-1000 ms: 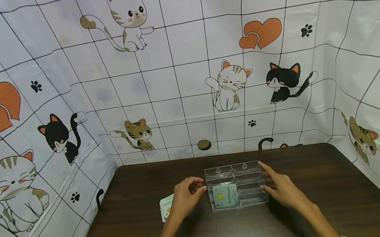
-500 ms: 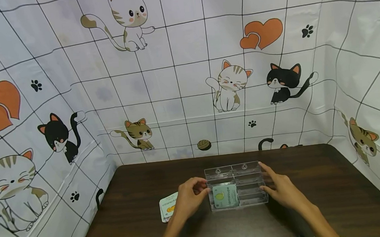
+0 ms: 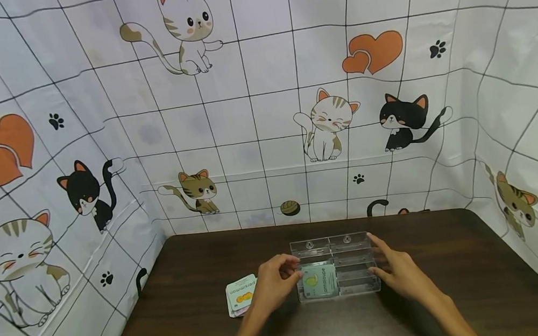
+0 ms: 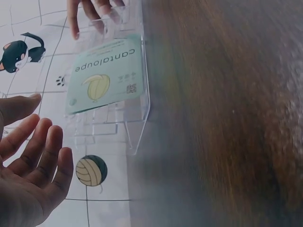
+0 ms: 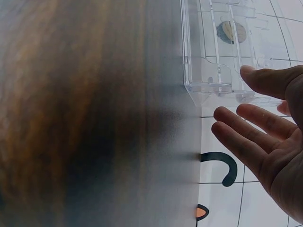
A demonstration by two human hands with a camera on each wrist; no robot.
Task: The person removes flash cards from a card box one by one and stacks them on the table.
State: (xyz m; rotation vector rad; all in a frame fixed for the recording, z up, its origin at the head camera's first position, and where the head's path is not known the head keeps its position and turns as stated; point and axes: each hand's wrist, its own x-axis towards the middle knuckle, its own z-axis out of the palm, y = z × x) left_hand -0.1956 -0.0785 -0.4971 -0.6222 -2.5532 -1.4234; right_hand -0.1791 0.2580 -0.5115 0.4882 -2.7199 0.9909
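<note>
A transparent plastic card holder with two columns of stepped slots stands at the middle of the table. In its front left slot leans a pale green cantaloupe card, its word and fruit picture plain in the left wrist view. My left hand is at the holder's left side, fingertips close to the card's edge, fingers loosely bent and holding nothing. My right hand is at the right side with fingers extended; thumb and index fingertips are right at the holder's edge. The right column's slots hold no card.
A small pile of cards, a persimmon card on top, lies on the dark wood table left of my left hand. Behind the table's far edge hangs a white cloth printed with cats and grid lines.
My left hand has moved right toward the cantaloupe card, uncovering more of the persimmon card. The right hand and the holder stay in nearly the same place.
</note>
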